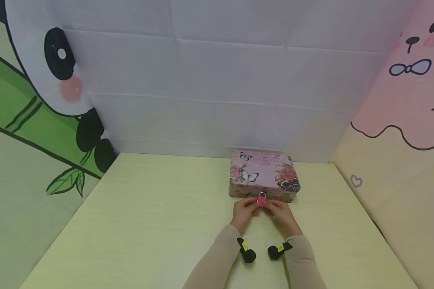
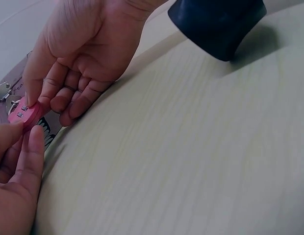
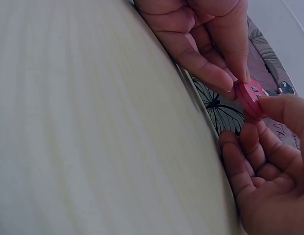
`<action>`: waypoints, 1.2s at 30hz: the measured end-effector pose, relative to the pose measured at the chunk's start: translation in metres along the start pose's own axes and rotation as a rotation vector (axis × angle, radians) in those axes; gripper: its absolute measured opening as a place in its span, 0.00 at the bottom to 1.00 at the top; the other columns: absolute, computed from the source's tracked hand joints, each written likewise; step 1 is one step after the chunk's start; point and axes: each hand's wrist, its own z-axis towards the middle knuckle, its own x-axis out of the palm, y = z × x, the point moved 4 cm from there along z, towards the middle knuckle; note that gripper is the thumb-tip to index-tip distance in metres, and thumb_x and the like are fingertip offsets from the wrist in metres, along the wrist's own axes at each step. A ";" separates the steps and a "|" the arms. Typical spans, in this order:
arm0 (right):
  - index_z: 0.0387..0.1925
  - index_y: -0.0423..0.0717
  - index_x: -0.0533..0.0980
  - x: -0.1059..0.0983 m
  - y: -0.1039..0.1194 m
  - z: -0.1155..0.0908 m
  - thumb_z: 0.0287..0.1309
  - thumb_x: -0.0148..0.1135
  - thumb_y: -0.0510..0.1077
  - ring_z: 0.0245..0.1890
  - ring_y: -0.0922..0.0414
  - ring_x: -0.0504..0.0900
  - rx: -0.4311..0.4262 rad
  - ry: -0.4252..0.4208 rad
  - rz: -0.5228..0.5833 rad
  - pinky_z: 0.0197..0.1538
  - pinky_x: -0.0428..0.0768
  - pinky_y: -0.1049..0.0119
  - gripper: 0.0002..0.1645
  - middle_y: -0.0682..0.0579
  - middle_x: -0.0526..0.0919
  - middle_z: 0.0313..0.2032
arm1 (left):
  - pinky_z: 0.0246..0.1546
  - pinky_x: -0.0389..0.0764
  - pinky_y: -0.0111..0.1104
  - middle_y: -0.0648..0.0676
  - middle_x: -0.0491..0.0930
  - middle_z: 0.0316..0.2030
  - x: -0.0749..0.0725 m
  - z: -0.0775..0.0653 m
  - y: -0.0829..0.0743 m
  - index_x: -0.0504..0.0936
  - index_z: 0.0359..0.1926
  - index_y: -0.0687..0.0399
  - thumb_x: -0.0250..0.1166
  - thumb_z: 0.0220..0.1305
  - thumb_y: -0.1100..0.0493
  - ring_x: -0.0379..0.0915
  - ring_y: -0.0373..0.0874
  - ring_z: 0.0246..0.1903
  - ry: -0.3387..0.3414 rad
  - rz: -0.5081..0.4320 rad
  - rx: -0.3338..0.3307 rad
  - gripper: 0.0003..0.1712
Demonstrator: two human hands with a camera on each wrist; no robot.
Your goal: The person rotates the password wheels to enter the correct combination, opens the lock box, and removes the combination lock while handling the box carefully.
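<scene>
A small pink combination padlock (image 1: 262, 200) hangs by its silver shackle at the front clasp of a floral, butterfly-printed box (image 1: 262, 168). My left hand (image 1: 244, 212) pinches the padlock's left side between thumb and forefinger. From the other side my right hand (image 1: 281, 216) grips it, its other fingers curled below. Number dials show on the face of the padlock (image 2: 25, 112) in the left wrist view. In the right wrist view, my right thumb (image 3: 279, 107) lies against the padlock's face, beside the dials. The box lid is down.
The box stands near the back of a pale wood-grain table (image 1: 148, 216), close to a white sheet-like backdrop (image 1: 224, 72). Black camera mounts (image 1: 248, 255) sit on both wrists. Painted cartoon walls (image 1: 390, 168) flank the table.
</scene>
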 end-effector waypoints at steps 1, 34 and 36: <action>0.41 0.20 0.78 0.000 0.000 0.000 0.66 0.59 0.34 0.30 0.63 0.76 -0.001 -0.003 -0.001 0.33 0.78 0.73 0.14 0.53 0.83 0.30 | 0.35 0.88 0.32 0.60 0.84 0.40 0.000 0.000 0.000 0.82 0.50 0.76 0.64 0.64 0.74 0.81 0.41 0.32 0.001 0.001 0.003 0.13; 0.46 0.20 0.77 -0.001 -0.004 0.003 0.65 0.59 0.32 0.32 0.64 0.80 0.028 0.048 0.096 0.36 0.82 0.73 0.14 0.54 0.84 0.33 | 0.39 0.88 0.38 0.63 0.83 0.40 0.001 -0.002 -0.003 0.80 0.50 0.79 0.62 0.64 0.76 0.82 0.47 0.35 -0.003 0.019 0.008 0.13; 0.46 0.20 0.77 -0.001 -0.004 0.003 0.65 0.59 0.32 0.32 0.64 0.80 0.022 0.051 0.100 0.36 0.82 0.73 0.14 0.54 0.84 0.33 | 0.39 0.88 0.38 0.62 0.84 0.41 0.001 -0.001 -0.002 0.80 0.50 0.79 0.62 0.64 0.75 0.82 0.47 0.35 -0.002 0.017 0.007 0.13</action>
